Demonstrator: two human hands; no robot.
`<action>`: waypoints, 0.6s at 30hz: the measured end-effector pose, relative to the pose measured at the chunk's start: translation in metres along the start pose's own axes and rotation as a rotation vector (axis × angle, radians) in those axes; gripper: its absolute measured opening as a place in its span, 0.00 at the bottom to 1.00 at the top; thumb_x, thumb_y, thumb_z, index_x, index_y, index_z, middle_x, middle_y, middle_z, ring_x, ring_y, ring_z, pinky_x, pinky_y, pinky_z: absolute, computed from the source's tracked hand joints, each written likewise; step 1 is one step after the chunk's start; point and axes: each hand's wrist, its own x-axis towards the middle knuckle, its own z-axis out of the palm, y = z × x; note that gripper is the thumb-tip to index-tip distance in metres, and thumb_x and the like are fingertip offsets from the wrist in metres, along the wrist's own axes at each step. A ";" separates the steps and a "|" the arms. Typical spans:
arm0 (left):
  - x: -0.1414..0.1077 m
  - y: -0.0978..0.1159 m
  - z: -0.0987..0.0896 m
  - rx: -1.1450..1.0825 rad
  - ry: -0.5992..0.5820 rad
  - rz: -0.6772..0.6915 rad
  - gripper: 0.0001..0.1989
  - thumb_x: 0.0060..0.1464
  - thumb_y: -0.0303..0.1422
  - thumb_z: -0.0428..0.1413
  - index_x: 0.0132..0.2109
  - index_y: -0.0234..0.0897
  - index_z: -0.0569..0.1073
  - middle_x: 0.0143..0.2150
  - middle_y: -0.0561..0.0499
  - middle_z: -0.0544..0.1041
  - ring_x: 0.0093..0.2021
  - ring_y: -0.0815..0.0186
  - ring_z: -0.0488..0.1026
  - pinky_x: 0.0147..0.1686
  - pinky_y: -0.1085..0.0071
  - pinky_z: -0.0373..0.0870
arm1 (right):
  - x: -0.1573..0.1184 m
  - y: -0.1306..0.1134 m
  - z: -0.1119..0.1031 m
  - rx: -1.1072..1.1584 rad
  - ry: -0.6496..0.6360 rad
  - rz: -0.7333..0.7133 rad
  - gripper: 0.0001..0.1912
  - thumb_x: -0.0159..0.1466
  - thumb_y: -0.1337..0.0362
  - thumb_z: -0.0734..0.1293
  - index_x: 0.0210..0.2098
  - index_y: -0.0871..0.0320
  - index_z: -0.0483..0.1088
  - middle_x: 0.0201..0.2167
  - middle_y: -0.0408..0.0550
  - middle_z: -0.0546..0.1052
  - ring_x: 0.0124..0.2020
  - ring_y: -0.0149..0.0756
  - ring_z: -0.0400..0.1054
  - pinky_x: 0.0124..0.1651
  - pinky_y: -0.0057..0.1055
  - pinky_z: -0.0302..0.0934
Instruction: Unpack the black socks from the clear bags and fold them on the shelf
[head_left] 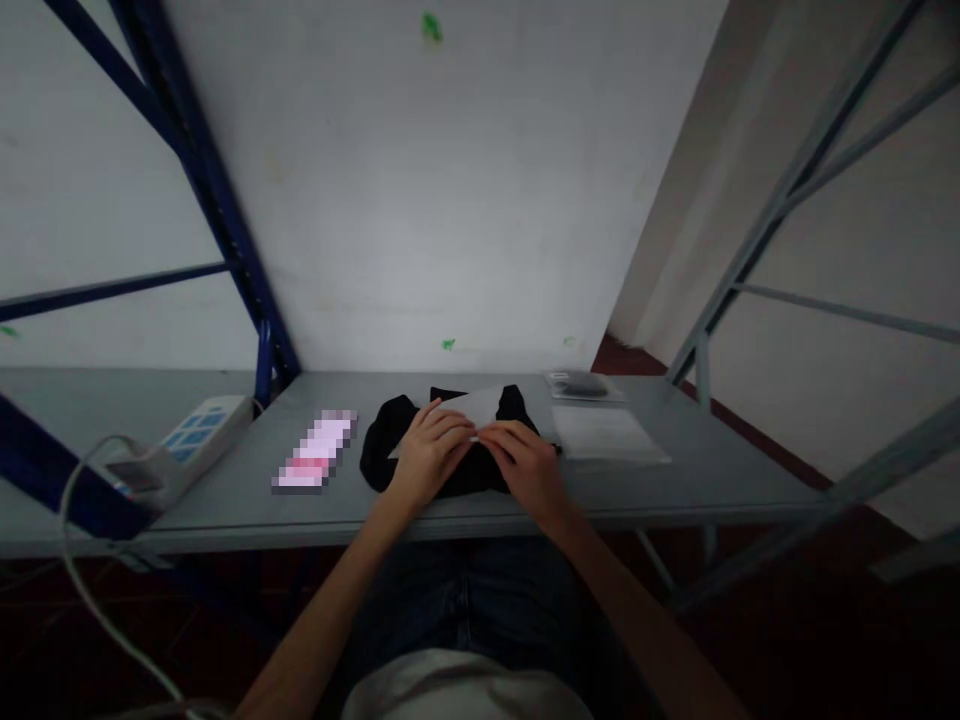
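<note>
Paper, or something as thin and white, lies at the clock's centre over black cloth on the counter, and the left hand and right hand appear to pinch it by its near side at six o'clock, their fingertips almost meeting. Should the hands pull unevenly, the paper could crease or tear, and the soft cloth underneath could bunch and let it skew. A careless sweep could nudge the clear sleeve at three o'clock or the phone at nine.
</note>
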 end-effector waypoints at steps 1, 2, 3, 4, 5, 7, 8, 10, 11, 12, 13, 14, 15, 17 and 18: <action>0.000 0.000 0.000 0.004 0.022 0.015 0.05 0.66 0.30 0.58 0.47 0.41 0.78 0.44 0.51 0.84 0.49 0.62 0.79 0.65 0.51 0.66 | 0.000 0.000 -0.001 0.010 0.000 0.000 0.11 0.74 0.64 0.64 0.45 0.52 0.79 0.43 0.48 0.81 0.46 0.37 0.77 0.53 0.34 0.71; 0.000 0.000 0.000 0.008 0.042 0.032 0.05 0.66 0.30 0.59 0.47 0.41 0.78 0.44 0.51 0.84 0.48 0.63 0.79 0.65 0.52 0.67 | 0.000 0.001 -0.003 0.018 0.005 0.004 0.11 0.74 0.64 0.64 0.45 0.52 0.80 0.42 0.48 0.81 0.46 0.37 0.77 0.53 0.34 0.71; 0.000 0.000 0.000 0.012 0.059 0.049 0.05 0.66 0.30 0.59 0.48 0.41 0.78 0.44 0.52 0.84 0.48 0.63 0.80 0.64 0.53 0.67 | 0.001 0.002 -0.005 0.027 0.008 0.007 0.11 0.74 0.64 0.64 0.44 0.51 0.80 0.42 0.48 0.81 0.45 0.37 0.77 0.53 0.34 0.72; 0.000 0.001 -0.001 0.016 0.068 0.065 0.06 0.66 0.30 0.59 0.49 0.41 0.78 0.44 0.52 0.84 0.47 0.63 0.80 0.63 0.53 0.68 | 0.001 0.003 -0.006 0.036 0.010 0.009 0.10 0.74 0.64 0.64 0.44 0.51 0.80 0.42 0.48 0.81 0.45 0.37 0.77 0.53 0.34 0.72; 0.001 0.002 -0.001 0.022 0.069 0.077 0.06 0.66 0.30 0.59 0.49 0.41 0.78 0.44 0.52 0.84 0.47 0.63 0.79 0.62 0.54 0.68 | 0.002 0.005 -0.007 0.044 0.011 0.009 0.10 0.73 0.64 0.65 0.44 0.51 0.80 0.42 0.48 0.81 0.46 0.38 0.77 0.53 0.34 0.72; 0.002 0.005 -0.001 0.043 0.055 0.091 0.06 0.66 0.29 0.59 0.48 0.40 0.77 0.43 0.51 0.84 0.46 0.63 0.79 0.60 0.56 0.70 | 0.002 0.009 -0.008 0.055 0.007 0.006 0.10 0.73 0.64 0.65 0.43 0.52 0.80 0.43 0.48 0.82 0.45 0.37 0.77 0.53 0.34 0.72; 0.003 0.006 -0.001 0.061 0.046 0.092 0.05 0.66 0.29 0.58 0.48 0.39 0.77 0.42 0.51 0.84 0.46 0.63 0.78 0.58 0.57 0.70 | 0.002 0.011 -0.008 0.058 0.004 0.005 0.10 0.73 0.64 0.65 0.43 0.52 0.80 0.42 0.48 0.82 0.45 0.37 0.77 0.53 0.34 0.72; 0.003 0.008 0.000 0.108 0.033 0.081 0.04 0.67 0.29 0.58 0.47 0.39 0.77 0.41 0.50 0.83 0.45 0.62 0.77 0.57 0.57 0.70 | 0.002 0.015 -0.009 0.061 -0.002 -0.004 0.10 0.73 0.64 0.65 0.42 0.52 0.80 0.42 0.48 0.82 0.44 0.37 0.77 0.52 0.34 0.72; 0.003 0.008 0.000 0.131 0.027 0.078 0.04 0.67 0.29 0.57 0.46 0.39 0.77 0.41 0.50 0.83 0.45 0.61 0.77 0.57 0.58 0.69 | 0.003 0.018 -0.011 0.064 -0.002 -0.010 0.10 0.73 0.64 0.65 0.41 0.52 0.80 0.42 0.48 0.82 0.44 0.37 0.78 0.52 0.34 0.72; 0.003 0.008 0.000 0.153 0.023 0.077 0.05 0.67 0.29 0.57 0.46 0.39 0.77 0.41 0.50 0.83 0.45 0.61 0.77 0.57 0.58 0.69 | 0.003 0.020 -0.013 0.068 0.003 -0.013 0.10 0.73 0.64 0.65 0.41 0.53 0.80 0.41 0.48 0.82 0.44 0.37 0.78 0.52 0.34 0.72; 0.003 0.006 0.000 0.173 0.020 0.074 0.05 0.67 0.29 0.57 0.46 0.40 0.77 0.41 0.50 0.83 0.46 0.61 0.77 0.57 0.57 0.68 | 0.004 0.023 -0.017 0.068 0.013 -0.009 0.10 0.73 0.64 0.65 0.40 0.53 0.80 0.41 0.48 0.82 0.44 0.37 0.78 0.52 0.34 0.72; 0.002 0.004 -0.001 0.190 0.021 0.066 0.05 0.68 0.29 0.56 0.46 0.40 0.77 0.41 0.50 0.83 0.46 0.61 0.77 0.57 0.57 0.68 | 0.005 0.027 -0.022 0.063 0.029 0.004 0.10 0.73 0.64 0.66 0.40 0.53 0.80 0.41 0.47 0.82 0.44 0.37 0.78 0.52 0.34 0.72; 0.001 0.001 -0.003 0.205 0.023 0.054 0.05 0.68 0.29 0.56 0.46 0.40 0.77 0.41 0.50 0.83 0.45 0.60 0.76 0.56 0.58 0.68 | 0.007 0.031 -0.029 0.049 0.050 0.022 0.09 0.72 0.64 0.66 0.39 0.53 0.80 0.40 0.47 0.83 0.44 0.38 0.78 0.52 0.35 0.72; -0.001 -0.008 -0.006 0.230 0.027 0.016 0.05 0.67 0.29 0.56 0.46 0.40 0.77 0.41 0.50 0.83 0.45 0.59 0.75 0.54 0.58 0.68 | 0.009 0.040 -0.044 0.010 0.087 0.061 0.08 0.71 0.64 0.67 0.38 0.53 0.80 0.39 0.46 0.83 0.44 0.39 0.78 0.52 0.36 0.72; -0.002 -0.012 -0.007 0.240 0.030 -0.004 0.05 0.67 0.30 0.57 0.46 0.40 0.77 0.41 0.49 0.83 0.45 0.59 0.75 0.53 0.58 0.68 | 0.010 0.044 -0.052 -0.008 0.107 0.076 0.08 0.71 0.64 0.68 0.38 0.53 0.80 0.39 0.46 0.83 0.44 0.39 0.78 0.52 0.37 0.72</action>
